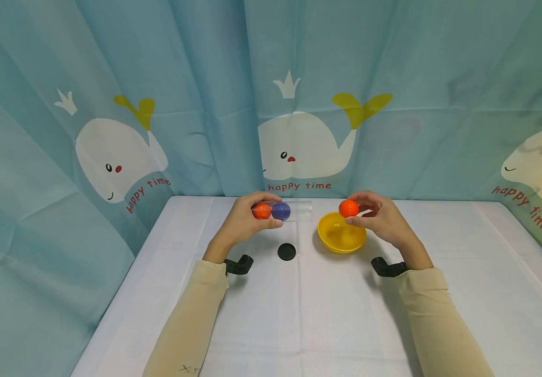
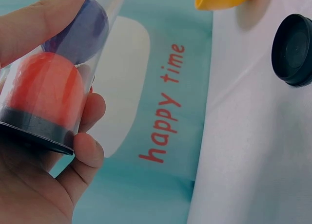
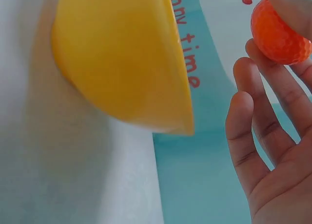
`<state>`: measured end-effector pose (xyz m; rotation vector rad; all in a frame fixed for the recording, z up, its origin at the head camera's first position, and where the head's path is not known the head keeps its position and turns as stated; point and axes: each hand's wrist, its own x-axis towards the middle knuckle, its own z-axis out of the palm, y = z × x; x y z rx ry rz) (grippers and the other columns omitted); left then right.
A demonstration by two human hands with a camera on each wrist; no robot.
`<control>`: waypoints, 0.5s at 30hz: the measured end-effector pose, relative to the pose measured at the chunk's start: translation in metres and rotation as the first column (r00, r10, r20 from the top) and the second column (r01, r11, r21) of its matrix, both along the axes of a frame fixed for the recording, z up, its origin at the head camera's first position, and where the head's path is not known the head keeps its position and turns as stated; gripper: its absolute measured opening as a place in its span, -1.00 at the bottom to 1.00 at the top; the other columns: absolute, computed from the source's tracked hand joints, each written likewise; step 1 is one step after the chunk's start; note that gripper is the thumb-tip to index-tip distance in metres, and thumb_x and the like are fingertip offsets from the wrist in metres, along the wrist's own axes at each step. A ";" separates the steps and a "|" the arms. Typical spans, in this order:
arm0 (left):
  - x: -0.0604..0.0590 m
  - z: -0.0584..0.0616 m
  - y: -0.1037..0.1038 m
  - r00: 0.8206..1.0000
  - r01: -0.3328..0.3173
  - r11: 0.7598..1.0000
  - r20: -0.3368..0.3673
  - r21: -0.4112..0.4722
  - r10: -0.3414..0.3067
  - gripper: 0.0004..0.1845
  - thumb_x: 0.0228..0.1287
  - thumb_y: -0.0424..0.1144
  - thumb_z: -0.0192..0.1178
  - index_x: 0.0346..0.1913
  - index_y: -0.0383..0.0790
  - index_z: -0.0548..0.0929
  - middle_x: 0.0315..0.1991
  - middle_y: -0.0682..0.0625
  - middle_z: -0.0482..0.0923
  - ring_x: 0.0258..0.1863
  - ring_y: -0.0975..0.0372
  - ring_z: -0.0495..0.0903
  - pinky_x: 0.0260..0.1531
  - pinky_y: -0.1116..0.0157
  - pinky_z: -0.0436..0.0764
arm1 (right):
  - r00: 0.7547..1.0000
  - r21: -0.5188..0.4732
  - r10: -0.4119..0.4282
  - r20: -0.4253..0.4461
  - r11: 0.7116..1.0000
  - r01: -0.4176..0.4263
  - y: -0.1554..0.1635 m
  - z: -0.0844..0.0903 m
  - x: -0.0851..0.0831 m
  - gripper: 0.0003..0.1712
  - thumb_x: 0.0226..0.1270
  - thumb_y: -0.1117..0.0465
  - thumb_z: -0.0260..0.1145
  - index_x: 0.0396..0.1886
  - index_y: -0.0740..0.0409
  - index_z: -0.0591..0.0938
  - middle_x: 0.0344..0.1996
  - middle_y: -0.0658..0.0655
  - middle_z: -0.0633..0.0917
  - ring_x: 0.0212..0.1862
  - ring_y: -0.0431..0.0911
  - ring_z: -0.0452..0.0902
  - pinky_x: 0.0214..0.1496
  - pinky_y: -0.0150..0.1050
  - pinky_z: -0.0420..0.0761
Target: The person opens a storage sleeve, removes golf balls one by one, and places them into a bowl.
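- And across the back, a pale blue curtain (image 1: 440, 63) is hung, printed with whales.
- Below it, a white table (image 1: 346, 324) is spread; clock positions here are read from the bowl, head view.
- At two o'clock, an orange ball (image 1: 348, 208) is being pinched by thumb and fingertips of the right hand (image 1: 378, 215).
- Toward ten, a clear tube (image 1: 302, 211) is gripped by the curled left hand (image 1: 242, 217).
- Dead centre, the yellow bowl (image 1: 341, 248) is stood upright.
- The tube's mouth is pointed at three o'clock; a second orange ball (image 1: 262, 211) and a blue ball (image 1: 281, 211) are held inside.
- The pinched ball is poised above the twelve-to-one rim: tube-loading is judged in hand, so careful alignment with a steadied mouth would be called for.
- Past eight, a black lid (image 1: 287, 252) is laid on the table.
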<state>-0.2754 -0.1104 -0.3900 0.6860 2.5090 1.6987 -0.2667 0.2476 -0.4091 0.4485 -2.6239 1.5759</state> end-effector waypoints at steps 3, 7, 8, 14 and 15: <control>0.000 0.000 0.000 1.000 -0.001 1.000 -0.001 0.000 0.001 -0.47 0.02 -0.22 0.63 0.11 -0.05 0.72 0.09 -0.08 0.66 0.07 0.02 0.63 0.18 0.02 0.64 | 1.000 0.006 -0.016 0.011 1.000 0.016 0.001 -0.001 0.000 -0.48 0.21 0.18 0.57 0.15 0.11 0.61 -0.07 0.03 0.72 -0.10 -0.10 0.64 -0.14 -0.28 0.65; -0.001 -0.001 -0.001 1.000 -0.003 1.000 0.004 -0.005 0.003 -0.47 0.01 -0.22 0.63 0.10 -0.04 0.72 0.06 -0.08 0.68 0.07 0.05 0.64 0.16 0.06 0.66 | 0.999 0.024 -0.028 0.026 0.999 0.028 0.004 -0.004 -0.002 -0.48 0.20 0.17 0.58 0.14 0.09 0.62 -0.05 0.08 0.72 -0.08 -0.07 0.62 -0.15 -0.28 0.64; -0.001 -0.001 -0.001 1.000 -0.003 1.000 0.008 -0.006 0.003 -0.47 0.01 -0.22 0.63 0.10 -0.04 0.72 0.06 -0.07 0.68 0.07 0.05 0.64 0.16 0.07 0.66 | 0.999 0.029 -0.031 0.027 0.999 0.030 0.004 -0.005 -0.002 -0.48 0.20 0.16 0.58 0.14 0.09 0.62 -0.05 0.08 0.72 -0.08 -0.08 0.62 -0.14 -0.29 0.63; -0.001 -0.001 -0.001 1.000 0.001 1.000 0.013 -0.013 -0.001 -0.47 0.03 -0.20 0.62 0.12 -0.02 0.71 0.07 -0.06 0.68 0.05 0.08 0.65 0.12 0.14 0.67 | 0.999 0.026 -0.025 0.020 0.999 0.024 0.009 -0.013 -0.005 -0.49 0.21 0.18 0.57 0.14 0.13 0.63 -0.05 0.09 0.71 -0.06 -0.12 0.59 -0.08 -0.39 0.64; -0.001 -0.001 -0.001 1.000 0.001 1.000 0.012 -0.015 -0.001 -0.47 0.03 -0.20 0.62 0.12 -0.01 0.71 0.06 -0.06 0.68 0.04 0.08 0.65 0.12 0.15 0.67 | 1.000 0.018 -0.022 0.020 1.000 0.022 0.009 -0.014 -0.005 -0.49 0.21 0.19 0.57 0.14 0.14 0.62 -0.04 0.10 0.71 -0.06 -0.12 0.59 -0.08 -0.39 0.64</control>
